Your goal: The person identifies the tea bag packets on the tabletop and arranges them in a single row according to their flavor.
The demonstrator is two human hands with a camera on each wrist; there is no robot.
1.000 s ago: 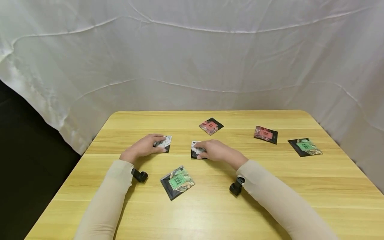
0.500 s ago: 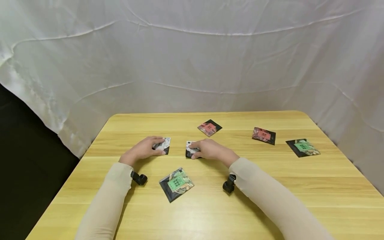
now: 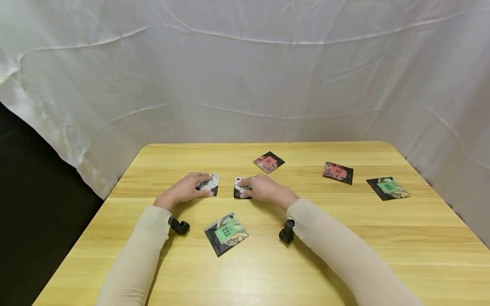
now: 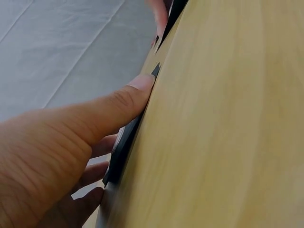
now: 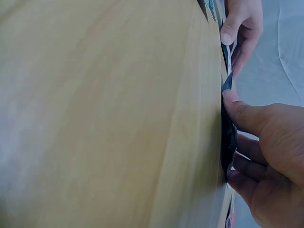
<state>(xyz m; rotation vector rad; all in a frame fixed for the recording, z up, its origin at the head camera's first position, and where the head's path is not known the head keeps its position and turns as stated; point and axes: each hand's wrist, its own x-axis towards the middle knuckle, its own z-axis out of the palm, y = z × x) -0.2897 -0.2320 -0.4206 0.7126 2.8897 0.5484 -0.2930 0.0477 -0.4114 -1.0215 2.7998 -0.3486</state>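
Two grey-and-white packets lie flat near the middle of the wooden table point(image 3: 329, 238). My left hand point(image 3: 187, 188) covers the left packet point(image 3: 210, 183), thumb at its near edge and fingers over its top. My right hand point(image 3: 259, 188) holds the right packet point(image 3: 239, 187) the same way. In the left wrist view the thumb point(image 4: 109, 111) presses the packet's dark edge point(image 4: 125, 142) against the wood. In the right wrist view the right thumb point(image 5: 247, 116) sits on its packet's edge point(image 5: 228, 137), with the left hand point(image 5: 242, 23) just beyond.
A green packet point(image 3: 226, 233) lies in front of my hands. Two red packets point(image 3: 268, 162) point(image 3: 338, 172) and another green one point(image 3: 388, 187) lie to the right and back. White cloth point(image 3: 245, 76) hangs behind the table; a dark drop sits left of the table's edge.
My right hand has slid its packet leftward, closing the gap to the left packet. The left hand and its packet have stayed put.
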